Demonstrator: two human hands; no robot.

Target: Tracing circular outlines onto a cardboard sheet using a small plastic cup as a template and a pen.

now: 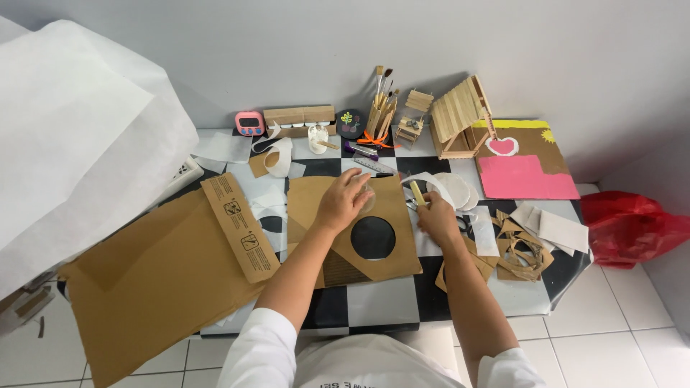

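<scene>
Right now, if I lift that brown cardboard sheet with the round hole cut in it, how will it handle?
The cardboard sheet lies flat under the left hand, so it probably stays fairly stiff and feels light. The round hole likely weakens the middle, so it may bend there if held by one edge. On the glossy checkered table it could slide easily.

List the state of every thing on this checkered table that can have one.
Brown cardboard sheet with round hole: flat, hole cut out, left hand pressing it.
Right hand: gripping a yellow-handled tool.
Stick-built wooden house: upright, roof on.
Wooden brush holder: upright, filled with brushes.
Red plastic bag: crumpled on the floor.
</scene>
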